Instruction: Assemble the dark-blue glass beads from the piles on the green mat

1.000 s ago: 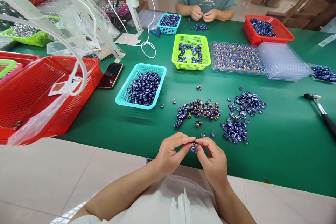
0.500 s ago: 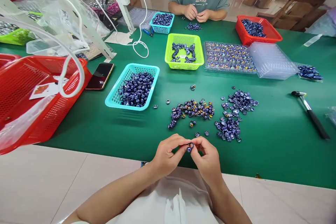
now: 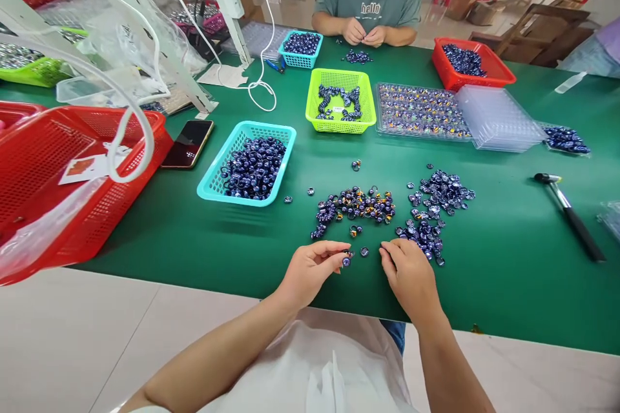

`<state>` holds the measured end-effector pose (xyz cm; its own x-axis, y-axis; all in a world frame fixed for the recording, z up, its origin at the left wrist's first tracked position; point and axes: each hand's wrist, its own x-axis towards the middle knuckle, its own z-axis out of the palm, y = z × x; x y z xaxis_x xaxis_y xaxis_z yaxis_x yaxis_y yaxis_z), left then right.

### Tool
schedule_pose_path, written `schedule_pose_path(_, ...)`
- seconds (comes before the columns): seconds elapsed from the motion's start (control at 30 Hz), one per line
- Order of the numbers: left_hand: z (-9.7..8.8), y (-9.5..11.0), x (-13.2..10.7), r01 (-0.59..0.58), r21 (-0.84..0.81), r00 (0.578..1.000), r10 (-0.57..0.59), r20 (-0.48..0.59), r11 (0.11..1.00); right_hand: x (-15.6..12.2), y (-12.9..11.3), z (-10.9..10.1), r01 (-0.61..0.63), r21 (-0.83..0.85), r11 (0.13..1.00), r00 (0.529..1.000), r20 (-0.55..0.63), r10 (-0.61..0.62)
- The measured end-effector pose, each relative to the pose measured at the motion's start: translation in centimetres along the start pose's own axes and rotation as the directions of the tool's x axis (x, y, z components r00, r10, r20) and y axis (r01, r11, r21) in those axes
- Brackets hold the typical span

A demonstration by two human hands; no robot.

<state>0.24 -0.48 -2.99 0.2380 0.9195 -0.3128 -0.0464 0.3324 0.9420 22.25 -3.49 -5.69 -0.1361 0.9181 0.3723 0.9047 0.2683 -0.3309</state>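
Note:
My left hand pinches a small dark blue ring piece between thumb and fingertips, just above the green table. My right hand lies a little to the right, fingers curled down onto a loose blue piece near the front of the pile of flat blue stones. Whether it has hold of that piece I cannot make out. A second pile of blue and amber rings lies just beyond both hands.
A teal basket of blue pieces stands left of the piles, a lime basket behind. Clear trays and a red basket sit at the back right. A hammer lies right, a phone left. Another person works opposite.
My hands were together on one ring piece; they have parted. The left keeps the ring, and the right has moved right and down to the loose stones.

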Motion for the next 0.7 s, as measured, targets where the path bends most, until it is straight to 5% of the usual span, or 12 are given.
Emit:
schedule_pose_path(0.1,0.0,0.2,0.2,0.019,-0.096,1.000,-0.021,-0.019,0.995,0.1,-2.3,-0.3,-0.028,0.285,0.958,0.998,-0.047,0.043)
schedule_pose_path(0.23,0.2,0.1,0.2,0.014,-0.158,1.000,-0.017,-0.022,0.987,0.3,-5.2,-0.3,-0.134,0.689,0.712,0.989,0.052,0.136)
schedule_pose_path(0.43,0.2,0.2,-0.1,0.000,-0.125,0.999,-0.005,-0.043,0.992,0.4,-6.6,0.9,-0.328,0.850,0.413,0.921,0.191,0.339)
schedule_pose_path(0.7,0.4,0.0,-0.5,-0.016,-0.100,0.998,0.010,-0.065,0.995,0.2,-7.8,1.0,-0.346,0.813,0.469,0.882,0.111,0.458)
